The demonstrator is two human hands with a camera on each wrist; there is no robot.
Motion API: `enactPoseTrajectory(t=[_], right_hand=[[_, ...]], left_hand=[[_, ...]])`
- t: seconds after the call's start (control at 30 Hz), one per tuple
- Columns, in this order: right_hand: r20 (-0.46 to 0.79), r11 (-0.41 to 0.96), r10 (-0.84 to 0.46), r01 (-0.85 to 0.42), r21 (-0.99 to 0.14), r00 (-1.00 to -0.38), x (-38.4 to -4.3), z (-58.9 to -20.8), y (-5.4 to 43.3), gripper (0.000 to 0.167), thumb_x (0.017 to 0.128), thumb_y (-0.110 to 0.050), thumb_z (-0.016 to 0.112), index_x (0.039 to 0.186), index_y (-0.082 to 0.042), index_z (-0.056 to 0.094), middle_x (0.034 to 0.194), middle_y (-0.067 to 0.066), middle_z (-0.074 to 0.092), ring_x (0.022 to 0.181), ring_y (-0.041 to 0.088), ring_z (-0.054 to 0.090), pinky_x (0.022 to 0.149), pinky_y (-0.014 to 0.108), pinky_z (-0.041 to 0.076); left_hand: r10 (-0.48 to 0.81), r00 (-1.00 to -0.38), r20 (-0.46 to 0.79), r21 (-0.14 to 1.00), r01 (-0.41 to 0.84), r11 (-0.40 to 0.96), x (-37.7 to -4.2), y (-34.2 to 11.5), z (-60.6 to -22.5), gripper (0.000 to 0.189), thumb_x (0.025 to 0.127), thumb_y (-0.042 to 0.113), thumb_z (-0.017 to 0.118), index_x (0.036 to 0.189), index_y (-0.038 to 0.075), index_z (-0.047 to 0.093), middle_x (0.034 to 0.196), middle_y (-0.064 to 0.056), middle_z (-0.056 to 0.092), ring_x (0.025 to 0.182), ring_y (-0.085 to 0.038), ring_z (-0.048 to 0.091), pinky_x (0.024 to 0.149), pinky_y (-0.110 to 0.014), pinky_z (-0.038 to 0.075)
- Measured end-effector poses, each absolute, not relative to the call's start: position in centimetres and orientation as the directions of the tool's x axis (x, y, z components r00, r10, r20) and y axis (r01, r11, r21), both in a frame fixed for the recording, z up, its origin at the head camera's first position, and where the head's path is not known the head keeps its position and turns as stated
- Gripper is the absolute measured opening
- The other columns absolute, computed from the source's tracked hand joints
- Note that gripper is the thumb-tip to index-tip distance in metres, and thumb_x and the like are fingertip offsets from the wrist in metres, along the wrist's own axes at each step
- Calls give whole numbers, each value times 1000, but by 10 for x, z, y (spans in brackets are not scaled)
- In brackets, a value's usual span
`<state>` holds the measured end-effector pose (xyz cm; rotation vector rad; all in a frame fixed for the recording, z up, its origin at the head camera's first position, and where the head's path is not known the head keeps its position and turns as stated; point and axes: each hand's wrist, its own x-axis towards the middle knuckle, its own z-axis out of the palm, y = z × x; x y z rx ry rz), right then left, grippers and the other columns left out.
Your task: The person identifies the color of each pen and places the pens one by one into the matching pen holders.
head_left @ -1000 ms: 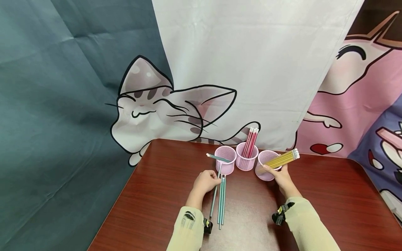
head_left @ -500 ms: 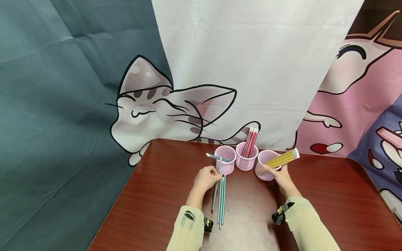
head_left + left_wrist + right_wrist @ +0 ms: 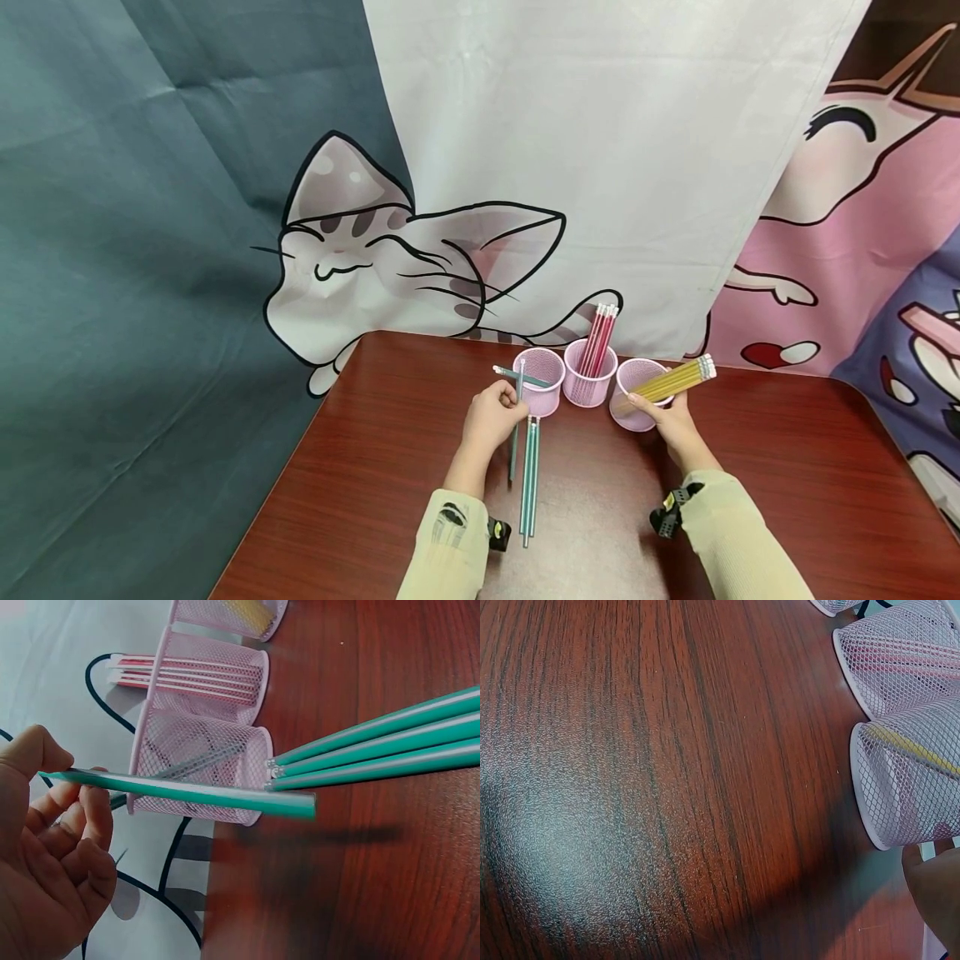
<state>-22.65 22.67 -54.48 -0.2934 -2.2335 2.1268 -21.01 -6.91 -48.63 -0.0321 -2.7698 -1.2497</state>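
My left hand (image 3: 489, 421) pinches a green pencil (image 3: 210, 793) between thumb and fingers, its lower end raised off the table. Just beyond is the left pink mesh pencil cup (image 3: 543, 407), with one green pencil (image 3: 509, 373) slanting out over its rim. Three more green pencils (image 3: 528, 492) lie side by side in front of that cup. At the right mesh cup (image 3: 632, 422), my right hand (image 3: 681, 433) grips the side, thumb in front; the other fingers are partly hidden. Several yellow pencils (image 3: 671, 383) lean out of it to the right.
Between these two stands a middle pink mesh cup (image 3: 585, 396) with several red pencils (image 3: 598, 342) upright in it. The cups stand close together near the back of the brown wooden table (image 3: 375, 467). A printed cloth (image 3: 637, 150) hangs behind.
My left hand has shifted slightly up toward the left cup and raised the green pencil, which now stands steeper. The right hand and the cups have stayed in place.
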Motion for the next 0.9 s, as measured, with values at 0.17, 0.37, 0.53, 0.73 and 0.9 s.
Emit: enactPoseTrajectory(t=[0.17, 0.37, 0.53, 0.73, 0.9], right_hand=[[-89, 37, 169, 97, -995, -982, -227, -543, 226, 93, 85, -9, 65, 147, -13, -5, 148, 15, 14, 133, 22, 14, 111, 33, 9], [-101, 27, 173, 108, -994, -980, -228, -544, 226, 92, 86, -9, 65, 147, -16, -4, 147, 13, 16, 133, 21, 15, 110, 32, 10], [-106, 27, 172, 112, -993, -979, -229, -545, 227, 92, 86, -8, 64, 147, -15, -4, 148, 13, 15, 133, 21, 14, 110, 33, 10], [-121, 15, 170, 126, -992, -978, -228, -543, 227, 93, 85, -7, 65, 147, -14, -4, 149, 14, 14, 134, 22, 13, 111, 33, 9], [-126, 6, 164, 128, -992, -978, -228, -542, 227, 94, 84, -6, 65, 147, -13, -5, 150, 15, 13, 134, 23, 12, 111, 34, 8]], left_hand=[[-34, -988, 152, 771, 96, 630, -210, -68, -481, 14, 68, 19, 66, 77, 17, 56, 64, 11, 53, 58, -6, 48, 51, -26, 37], [-30, -980, 199, 786, 141, 602, -209, -67, -475, 17, 68, 17, 64, 83, 17, 55, 64, 12, 54, 59, -6, 48, 51, -25, 37], [-30, -974, 224, 793, 164, 586, -210, -67, -472, 15, 71, 17, 62, 84, 17, 56, 65, 12, 57, 57, -4, 50, 50, -25, 38], [-57, -968, 243, 813, 171, 556, -208, -67, -468, 7, 79, 20, 60, 84, 18, 55, 67, 11, 58, 58, -3, 52, 50, -25, 39], [-87, -953, 290, 823, 202, 532, -208, -68, -466, 8, 84, 23, 61, 84, 17, 56, 68, 9, 57, 59, -5, 52, 52, -26, 39]])
